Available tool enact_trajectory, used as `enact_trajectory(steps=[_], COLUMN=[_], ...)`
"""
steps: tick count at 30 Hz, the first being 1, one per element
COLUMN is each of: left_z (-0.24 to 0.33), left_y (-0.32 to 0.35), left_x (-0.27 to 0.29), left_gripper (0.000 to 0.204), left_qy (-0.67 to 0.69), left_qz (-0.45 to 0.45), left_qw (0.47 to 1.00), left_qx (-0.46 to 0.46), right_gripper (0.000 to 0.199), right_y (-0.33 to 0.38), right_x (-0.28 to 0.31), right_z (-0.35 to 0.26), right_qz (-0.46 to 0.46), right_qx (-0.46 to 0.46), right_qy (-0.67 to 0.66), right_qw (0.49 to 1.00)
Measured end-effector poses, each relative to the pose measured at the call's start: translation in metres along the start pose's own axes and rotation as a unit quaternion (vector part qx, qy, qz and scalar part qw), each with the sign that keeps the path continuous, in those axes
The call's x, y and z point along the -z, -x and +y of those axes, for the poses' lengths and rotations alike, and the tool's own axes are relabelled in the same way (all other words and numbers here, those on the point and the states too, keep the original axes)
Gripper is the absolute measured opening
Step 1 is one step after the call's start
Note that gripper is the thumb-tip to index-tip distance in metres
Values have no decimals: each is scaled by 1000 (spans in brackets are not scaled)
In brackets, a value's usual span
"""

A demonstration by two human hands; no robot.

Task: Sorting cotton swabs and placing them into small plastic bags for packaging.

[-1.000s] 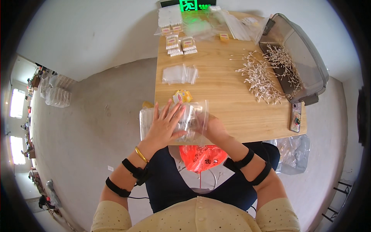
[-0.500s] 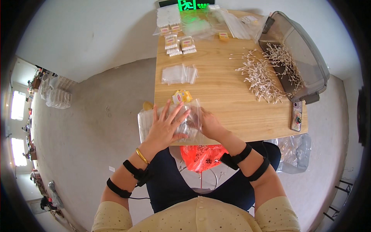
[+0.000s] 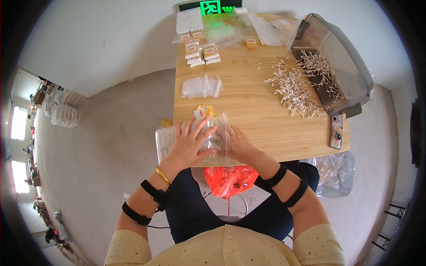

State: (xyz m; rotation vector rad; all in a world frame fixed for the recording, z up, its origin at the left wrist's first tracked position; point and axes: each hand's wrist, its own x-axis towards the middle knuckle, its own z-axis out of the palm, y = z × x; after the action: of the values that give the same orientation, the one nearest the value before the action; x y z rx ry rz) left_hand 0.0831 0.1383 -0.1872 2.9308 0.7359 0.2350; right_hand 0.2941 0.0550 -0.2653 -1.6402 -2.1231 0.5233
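Nearest, below the table edge: a red plastic bag [image 3: 230,179] hung at the person's lap; a clear bag of pale sticks [image 3: 333,172] sat to the right by the knee.

Near edge of the wooden table [image 3: 248,95]: a clear plastic bag [image 3: 217,133], part-filled, lay flat between both hands. The left hand [image 3: 188,144] rested on top of it, fingers spread and pressing down. The right hand [image 3: 239,144] lay against the bag's right side, fingers extended along it; whether they pinched the film could not be told. A stack of clear packets [image 3: 165,139] sat under and left of the left hand.

Handling, judged: the bag looked light, thin, soft and slippery, with no stiffness of its own; contents likely to shift if tipped. Best taken at the open edge or by both side seams, with a palm holding it flat.

Just beyond: a small yellow box [image 3: 205,111]. Right near edge: a small dark device [image 3: 336,132].

Middle: a fan of empty clear sleeves [image 3: 202,86] on the left; a loose heap of cotton swabs [image 3: 293,88] on the right, spilling from a grey plastic bin [image 3: 341,62].

Far end: filled swab packs [image 3: 202,52] in rows, more clear film [image 3: 248,29], a white pile [image 3: 188,20].
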Motion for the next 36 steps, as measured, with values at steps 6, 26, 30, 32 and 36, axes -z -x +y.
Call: enact_trajectory(steps=[6, 26, 30, 32, 36], left_z=[12, 12, 13, 14, 11], left_y=[-11, -9, -7, -11, -10], left_x=[-5, -10, -8, -10, -8], left_gripper=[41, 38, 39, 38, 35], left_qy=[47, 43, 39, 45, 54], left_qz=[31, 56, 46, 41, 41], left_qw=[998, 995, 994, 994, 994], left_qx=[42, 72, 90, 88, 87], right_gripper=[65, 17, 24, 28, 38], right_y=[5, -53, -122, -158, -226], right_x=[-1, 91, 129, 127, 117], right_z=[-3, 40, 48, 76, 107], right_qz=[39, 239, 219, 224, 140], right_qx=[5, -168, -189, -203, -304], right_qy=[-13, -154, -142, -136, -98], right_qw=[999, 944, 947, 943, 937])
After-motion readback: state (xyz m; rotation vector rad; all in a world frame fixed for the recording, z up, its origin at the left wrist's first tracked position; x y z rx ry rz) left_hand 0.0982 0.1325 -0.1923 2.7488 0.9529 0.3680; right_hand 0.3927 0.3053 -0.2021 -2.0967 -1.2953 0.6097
